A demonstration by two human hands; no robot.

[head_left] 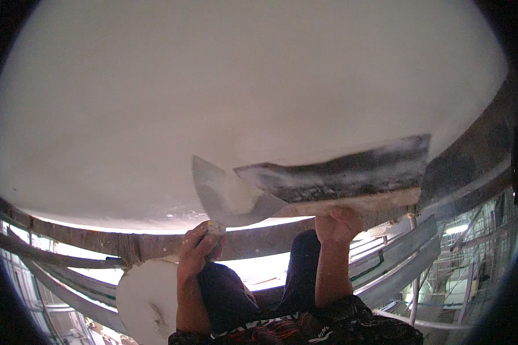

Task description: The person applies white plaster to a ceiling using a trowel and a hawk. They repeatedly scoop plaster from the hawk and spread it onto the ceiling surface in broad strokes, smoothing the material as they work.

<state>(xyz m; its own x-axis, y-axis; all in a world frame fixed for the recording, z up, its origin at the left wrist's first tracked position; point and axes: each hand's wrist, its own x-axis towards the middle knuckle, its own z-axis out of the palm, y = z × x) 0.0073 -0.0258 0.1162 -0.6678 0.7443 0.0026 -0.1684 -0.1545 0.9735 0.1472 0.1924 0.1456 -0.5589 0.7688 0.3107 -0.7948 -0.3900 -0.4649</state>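
My left hand (pixel 194 250) is closed round the handle of a putty knife (pixel 210 192). The knife's flared grey metal blade points up and carries a pale smear. Higher up and to the right, my right hand (pixel 338 225) grips the wooden back of a long, wide-bladed plastering trowel (pixel 351 172). Its dark blade has whitish streaks. At the trowel's left end the putty knife's blade overlaps it; whether the two touch is hard to tell. Both tools are raised in front of a large, smooth, off-white surface (pixel 184 86).
Below the surface runs a brown beam (pixel 92 241). Grey planks (pixel 397 253) and metal scaffold tubes (pixel 415 287) stand at the right, with more planks (pixel 80 287) at the left. A round, off-white, bucket-like thing (pixel 147 302) is beside my left forearm. My dark-clothed legs (pixel 299 264) show between my arms.
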